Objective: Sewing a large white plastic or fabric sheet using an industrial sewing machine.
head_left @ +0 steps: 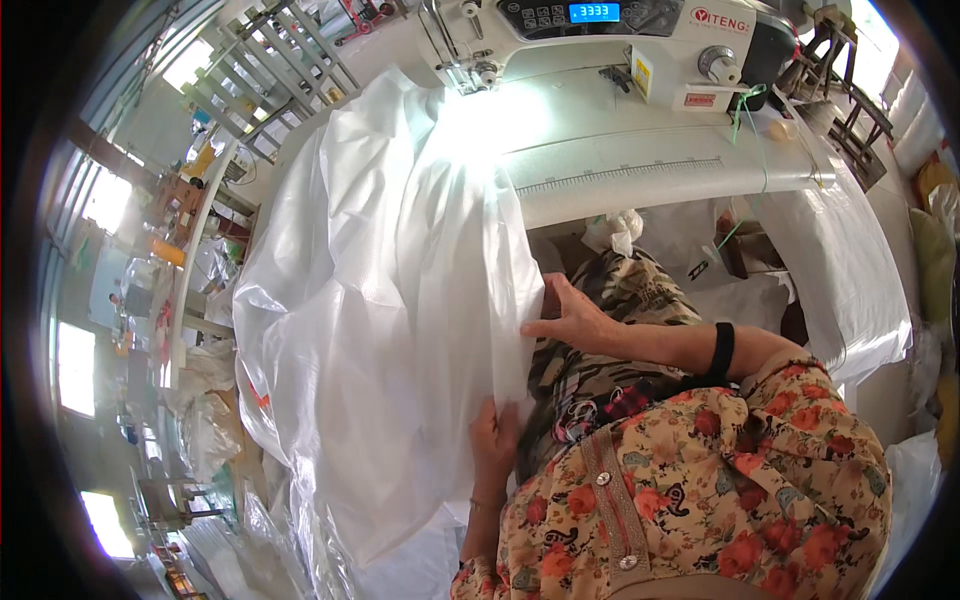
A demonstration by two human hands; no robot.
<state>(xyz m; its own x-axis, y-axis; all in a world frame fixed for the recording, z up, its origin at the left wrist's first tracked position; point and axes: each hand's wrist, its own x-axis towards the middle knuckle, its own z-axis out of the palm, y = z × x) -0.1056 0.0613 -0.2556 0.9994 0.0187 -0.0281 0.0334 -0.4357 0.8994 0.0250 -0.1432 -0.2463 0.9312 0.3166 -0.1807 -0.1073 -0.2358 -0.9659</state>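
A large, translucent white plastic sheet hangs in loose folds from the sewing machine's lit needle area down over my left side. My right hand pinches its right edge at thigh height, thumb on top and the other fingers partly behind it. Lower down, near my waist, my left hand has curled fingers at the same edge, some of them covered by the sheet. The white sewing machine stands at the far side with its lamp on. Glare hides how the sheet lies at the needle.
A ruler scale runs along the near edge of the machine table. Green thread dangles at the right. More clear plastic drapes over the table's right end. Grey metal racks stand at the far left, cluttered shelving along the left side.
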